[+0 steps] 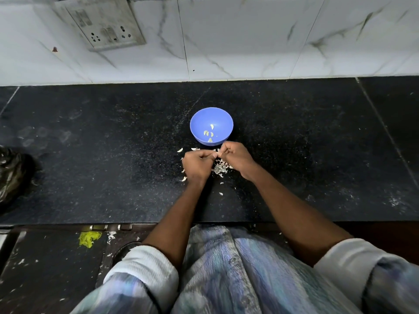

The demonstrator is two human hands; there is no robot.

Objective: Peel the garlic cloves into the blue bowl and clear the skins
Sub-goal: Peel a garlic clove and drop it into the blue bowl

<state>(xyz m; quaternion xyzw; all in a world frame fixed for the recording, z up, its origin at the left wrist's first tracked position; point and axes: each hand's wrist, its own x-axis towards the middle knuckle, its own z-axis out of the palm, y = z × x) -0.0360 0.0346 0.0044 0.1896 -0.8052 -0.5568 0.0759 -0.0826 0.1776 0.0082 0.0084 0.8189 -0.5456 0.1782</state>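
A blue bowl [199, 118] stands on the black counter, with several peeled garlic cloves [209, 133] lying in its bottom. Just in front of it my left hand [197, 163] and my right hand [237, 158] meet, fingertips together, both pinching a small garlic clove [217, 152] that is mostly hidden between them. A heap of white garlic skins [220, 168] lies on the counter under and between my hands, with loose flakes scattered around.
The black stone counter [90, 155] runs left to right, backed by a white marble wall with a socket plate [106, 23]. A dark plastic bag [13, 175] sits at the left edge. More skins and a yellow scrap [89, 238] lie on the floor below.
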